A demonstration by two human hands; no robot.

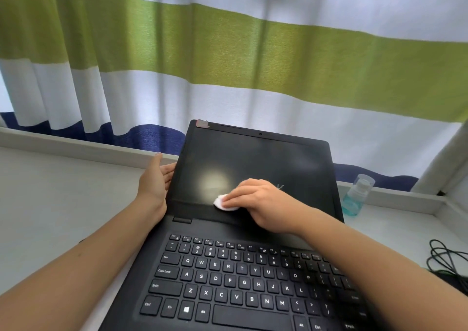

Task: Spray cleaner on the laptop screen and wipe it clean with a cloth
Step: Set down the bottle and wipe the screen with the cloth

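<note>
A black laptop [243, 275] lies open on the white table, its dark screen [278, 163] tilted back. My right hand [263, 204] presses a small white cloth [222, 202] flat against the lower middle of the screen, just above the hinge. A pale smear of reflected light shows on the screen to the left of the cloth. My left hand [155, 178] holds the left edge of the lid, thumb up and fingers behind it. A clear spray bottle [358, 195] with blue liquid stands to the right of the laptop.
The white table [50, 204] has a low raised rim along its back and right side. A coil of black cable [445, 259] lies at the right edge. A curtain [228, 57] with green, white and blue bands hangs behind the table.
</note>
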